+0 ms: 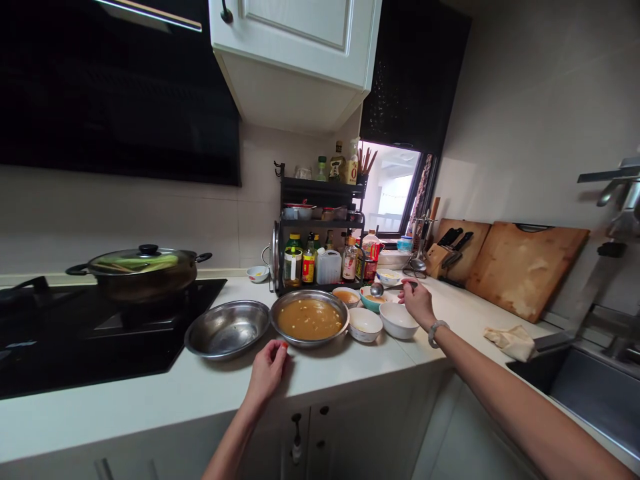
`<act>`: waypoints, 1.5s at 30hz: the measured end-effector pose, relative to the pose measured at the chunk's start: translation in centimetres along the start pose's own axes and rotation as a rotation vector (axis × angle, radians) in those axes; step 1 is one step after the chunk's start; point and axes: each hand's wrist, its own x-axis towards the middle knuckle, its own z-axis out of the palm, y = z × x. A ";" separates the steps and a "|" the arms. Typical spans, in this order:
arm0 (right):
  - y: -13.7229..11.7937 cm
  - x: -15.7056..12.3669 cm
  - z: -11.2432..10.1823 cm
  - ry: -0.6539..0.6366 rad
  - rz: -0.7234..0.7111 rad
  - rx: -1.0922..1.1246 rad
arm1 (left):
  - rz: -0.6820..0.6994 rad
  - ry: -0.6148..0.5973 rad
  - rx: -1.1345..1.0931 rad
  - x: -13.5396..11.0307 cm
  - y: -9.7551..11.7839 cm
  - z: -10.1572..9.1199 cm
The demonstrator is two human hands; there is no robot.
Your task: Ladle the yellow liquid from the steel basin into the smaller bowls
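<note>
My left hand (267, 367) rests on the white counter (350, 367) just in front of a steel bowl of brown soup (309, 317), fingers curled, nothing in them. My right hand (416, 301) reaches over a white bowl (398, 319) and grips the handle of a metal ladle (377, 289), whose cup hangs above a teal bowl (372, 299). An empty steel bowl (227, 328) sits left of the soup bowl. Another white bowl (365, 324) and a small bowl of brown sauce (346, 296) stand between them.
A lidded black pan (140, 270) sits on the dark cooktop (100, 340) at left. A black rack (320, 227) of bottles and jars stands at the back. Wooden cutting boards (525, 267), a knife block (445, 257), a cloth (511, 341) and the sink (590, 393) lie right.
</note>
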 end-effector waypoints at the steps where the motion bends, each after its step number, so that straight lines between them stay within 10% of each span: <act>1: 0.3 0.1 0.0 0.002 0.014 -0.002 | -0.001 -0.003 -0.004 0.0 0.0 0.0; 16: 3.7 1.5 0.8 0.229 0.352 0.139 | 0.029 0.011 0.059 0.1 0.0 -0.1; 29: 2.9 2.4 -0.7 0.298 0.326 0.235 | 0.004 -0.014 0.002 0.1 -0.4 0.0; 45: -3.0 -0.5 1.2 0.059 0.256 0.421 | 0.012 0.008 0.025 0.0 0.0 -0.1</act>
